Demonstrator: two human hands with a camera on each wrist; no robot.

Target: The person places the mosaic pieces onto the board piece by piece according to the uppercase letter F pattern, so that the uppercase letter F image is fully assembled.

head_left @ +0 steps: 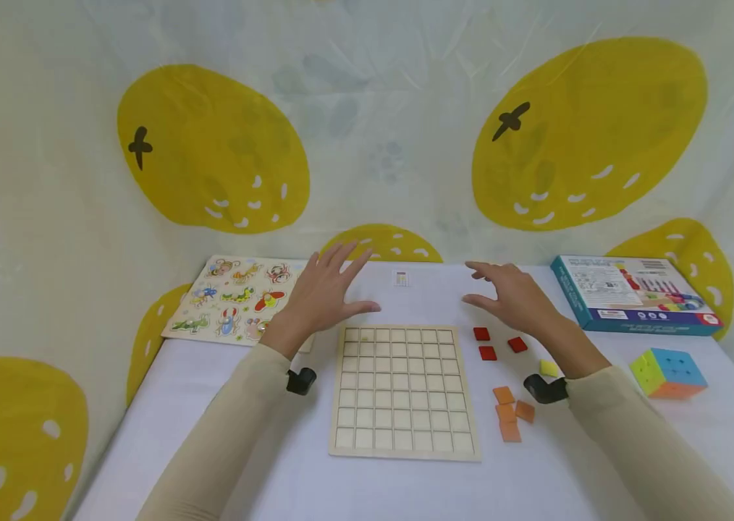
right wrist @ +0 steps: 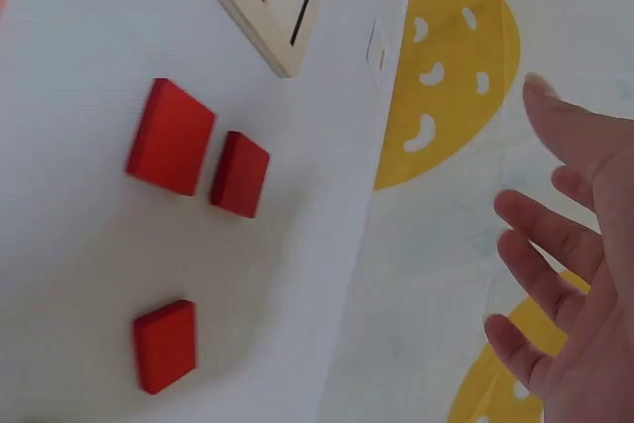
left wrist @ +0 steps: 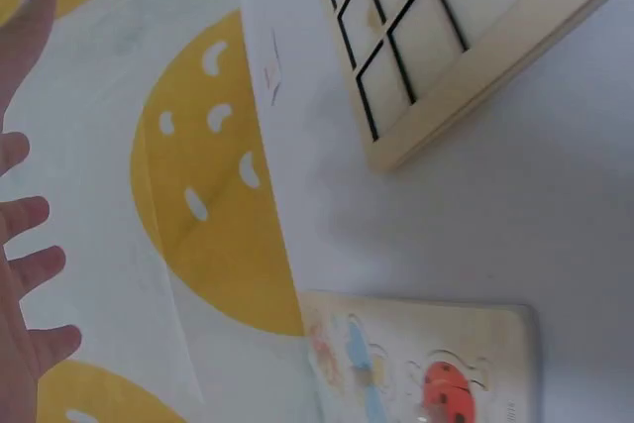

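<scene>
My left hand (head_left: 320,295) hovers above the table with its fingers spread, between the wooden grid board (head_left: 402,457) and the insect picture puzzle (head_left: 226,295). Nothing is in it. Over the board's far right side, my right hand (head_left: 512,298) is raised with relaxed fingers and holds nothing. Red square tiles (right wrist: 170,136) lie beneath it, just right of the board. Closer to me are several orange tiles (head_left: 506,413), two of them overlapping. A yellow tile (head_left: 549,368) sits partly behind the right wrist. The board's square cells hold no tiles.
A small printed card (head_left: 401,278) lies beyond the board. At the back right is a flat game box (head_left: 637,295), with a coloured puzzle cube (head_left: 669,373) in front of it. A patterned cloth (head_left: 393,166) hangs behind the white table (head_left: 406,496).
</scene>
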